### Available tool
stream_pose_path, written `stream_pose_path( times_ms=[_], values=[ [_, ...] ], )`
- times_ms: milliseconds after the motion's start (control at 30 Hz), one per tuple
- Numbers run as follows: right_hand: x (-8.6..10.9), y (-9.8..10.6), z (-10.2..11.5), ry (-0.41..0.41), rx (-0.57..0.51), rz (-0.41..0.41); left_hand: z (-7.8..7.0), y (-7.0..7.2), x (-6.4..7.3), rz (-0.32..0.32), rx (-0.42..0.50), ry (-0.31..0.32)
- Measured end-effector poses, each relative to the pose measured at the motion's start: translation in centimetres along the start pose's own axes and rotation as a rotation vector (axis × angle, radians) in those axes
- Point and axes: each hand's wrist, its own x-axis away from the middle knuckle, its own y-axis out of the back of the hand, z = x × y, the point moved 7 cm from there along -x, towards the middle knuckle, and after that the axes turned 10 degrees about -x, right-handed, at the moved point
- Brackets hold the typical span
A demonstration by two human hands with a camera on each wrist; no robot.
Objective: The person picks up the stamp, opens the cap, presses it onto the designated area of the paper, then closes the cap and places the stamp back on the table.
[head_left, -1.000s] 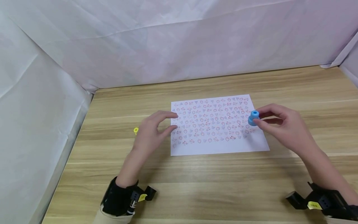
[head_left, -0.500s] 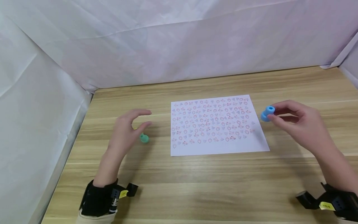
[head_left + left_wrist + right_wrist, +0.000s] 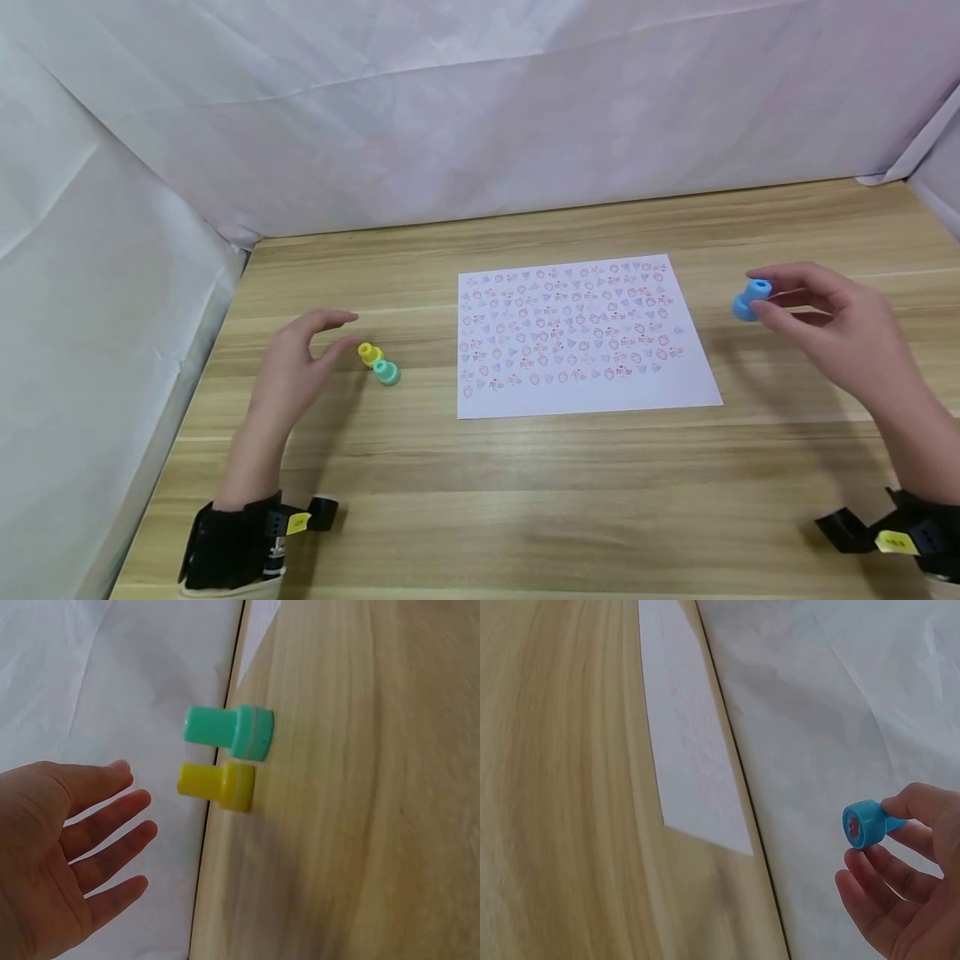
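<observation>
A blue stamp (image 3: 751,300) is pinched between the thumb and fingers of my right hand (image 3: 840,329), held above the table to the right of the paper. In the right wrist view the blue stamp (image 3: 864,824) shows a red face on its wide end. My left hand (image 3: 288,371) holds nothing, its fingers relaxed and apart. Just right of its fingertips a yellow stamp (image 3: 370,354) and a green stamp (image 3: 386,372) stand side by side on the table. The left wrist view shows the green stamp (image 3: 229,731) and yellow stamp (image 3: 217,786) upright.
A white paper sheet (image 3: 585,400) lies mid-table, covered in rows of small red and bluish stamped prints, with a bare strip along its near edge. The wooden table (image 3: 540,500) is bordered at the back and left by white cloth (image 3: 450,125).
My left hand has moved left, away from the paper, uncovering the yellow and green stamps. My right hand has carried the blue stamp rightward, off the paper's right edge.
</observation>
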Motion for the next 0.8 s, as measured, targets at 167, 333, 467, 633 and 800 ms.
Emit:
stream_pose_path(
  times_ms=[167, 333, 467, 633, 800],
  values=[
    [-0.1, 0.5, -1.2, -0.013, 0.042, 0.003, 1.1, -0.4, 0.3, 0.039, -0.013, 0.017],
    [-0.2, 0.9, -2.3, -0.043, 0.090, 0.020, 1.7, -1.1, 0.7, 0.137, -0.021, 0.047],
    [-0.2, 1.1, -3.2, -0.076, 0.116, 0.042, 2.1, -1.5, 0.9, 0.188, -0.021, 0.072],
    [-0.2, 1.1, -4.4, -0.116, 0.152, 0.075, 2.4, -2.0, 1.0, 0.193, -0.021, 0.067],
    [-0.3, 0.9, -4.9, -0.106, 0.176, 0.099, 2.6, -2.6, 1.2, 0.190, -0.007, 0.053]
  ],
)
